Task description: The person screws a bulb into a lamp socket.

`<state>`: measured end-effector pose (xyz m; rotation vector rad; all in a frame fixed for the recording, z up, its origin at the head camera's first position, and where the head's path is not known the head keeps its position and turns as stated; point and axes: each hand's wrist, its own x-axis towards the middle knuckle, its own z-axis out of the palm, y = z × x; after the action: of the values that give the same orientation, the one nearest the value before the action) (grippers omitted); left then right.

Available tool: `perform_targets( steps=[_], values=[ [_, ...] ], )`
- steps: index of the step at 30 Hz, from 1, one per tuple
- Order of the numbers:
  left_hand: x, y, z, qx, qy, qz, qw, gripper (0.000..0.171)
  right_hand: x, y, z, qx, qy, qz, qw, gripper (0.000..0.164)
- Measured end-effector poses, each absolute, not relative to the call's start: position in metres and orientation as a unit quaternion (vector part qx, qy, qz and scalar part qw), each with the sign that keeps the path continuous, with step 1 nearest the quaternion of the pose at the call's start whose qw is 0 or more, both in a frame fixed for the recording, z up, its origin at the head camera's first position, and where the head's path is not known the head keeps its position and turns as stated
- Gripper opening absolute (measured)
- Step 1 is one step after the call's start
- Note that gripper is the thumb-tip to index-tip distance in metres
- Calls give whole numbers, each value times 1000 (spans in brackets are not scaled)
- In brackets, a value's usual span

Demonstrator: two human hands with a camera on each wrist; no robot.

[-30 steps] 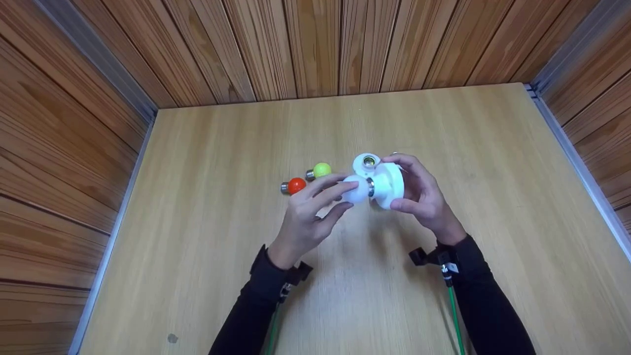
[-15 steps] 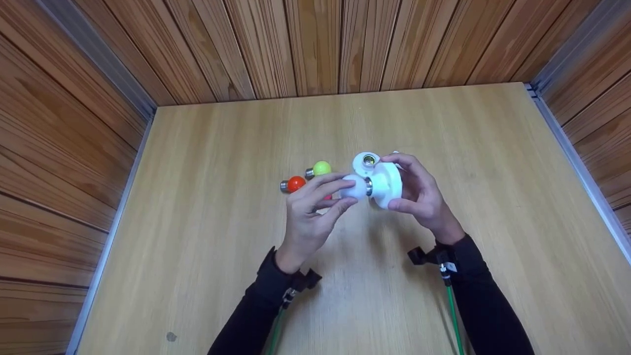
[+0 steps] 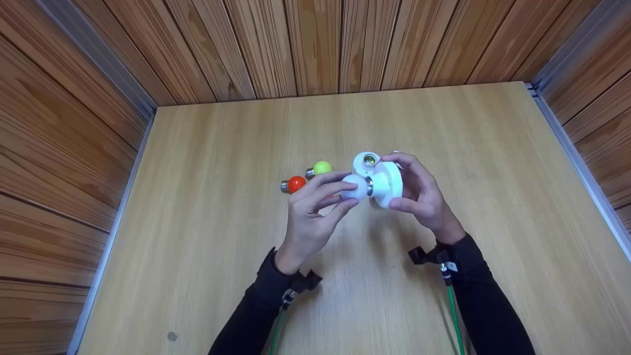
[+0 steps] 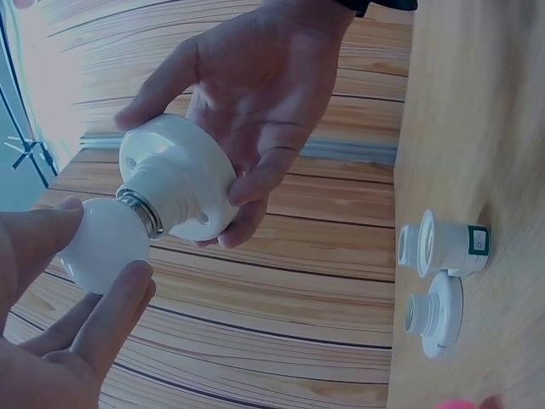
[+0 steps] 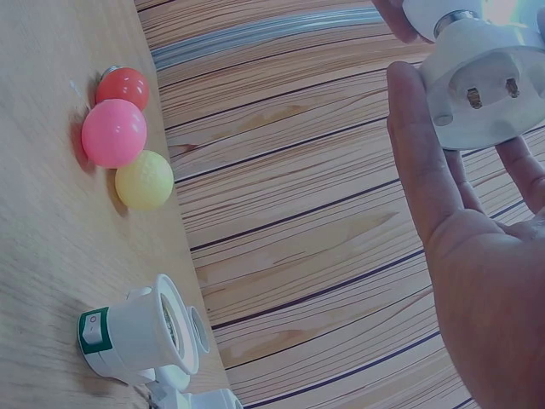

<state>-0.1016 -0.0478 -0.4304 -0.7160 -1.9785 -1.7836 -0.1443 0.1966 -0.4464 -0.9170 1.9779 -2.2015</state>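
White bulb [image 3: 354, 188] stays pinched by left fingers [image 3: 337, 188], wrist [image 3: 289, 258] shifted rightward; right fingers [image 3: 406, 205] grip the socket [image 3: 386, 184].

Four ball-shaped light bulbs: one white bulb [image 3: 353, 188], one red bulb [image 3: 297, 184], one pink bulb [image 5: 114, 134], one yellow-green bulb [image 3: 322, 167]. At least three white plastic lamp sockets, the exact total unclear: two disc-based sockets [image 4: 179, 170] and one cylindrical socket with a green label [image 5: 132, 336]. Two bare hands, one left hand [image 3: 311, 212] and one right hand [image 3: 425, 199]; two black sleeves [image 3: 493, 305]; two green cables [image 3: 455, 315]; one pale wooden table [image 3: 222, 172].
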Motion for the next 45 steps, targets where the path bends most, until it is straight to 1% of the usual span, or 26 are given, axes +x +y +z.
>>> perform_targets(
  steps=[8,14,20,27,32,40,45],
  values=[
    [-103,-48,-432,-296,-720,-592,210,17,-144,197,-447,-295,639,-710,25,71],
    [-102,-49,-432,-313,-742,-545,233,17,-143,197,-446,-292,643,-708,28,70],
    [-102,-50,-431,-332,-752,-515,242,17,-144,198,-447,-295,645,-704,27,68],
    [-104,-52,-435,-360,-765,-470,254,20,-147,199,-449,-296,640,-708,46,60],
    [-105,-54,-436,-374,-765,-457,257,18,-148,199,-448,-295,641,-706,59,57],
    [-105,-53,-435,-356,-775,-453,260,32,-149,200,-448,-287,648,-703,59,61],
    [-107,-52,-434,-335,-772,-472,264,40,-149,201,-448,-289,647,-704,51,59]
  ],
)
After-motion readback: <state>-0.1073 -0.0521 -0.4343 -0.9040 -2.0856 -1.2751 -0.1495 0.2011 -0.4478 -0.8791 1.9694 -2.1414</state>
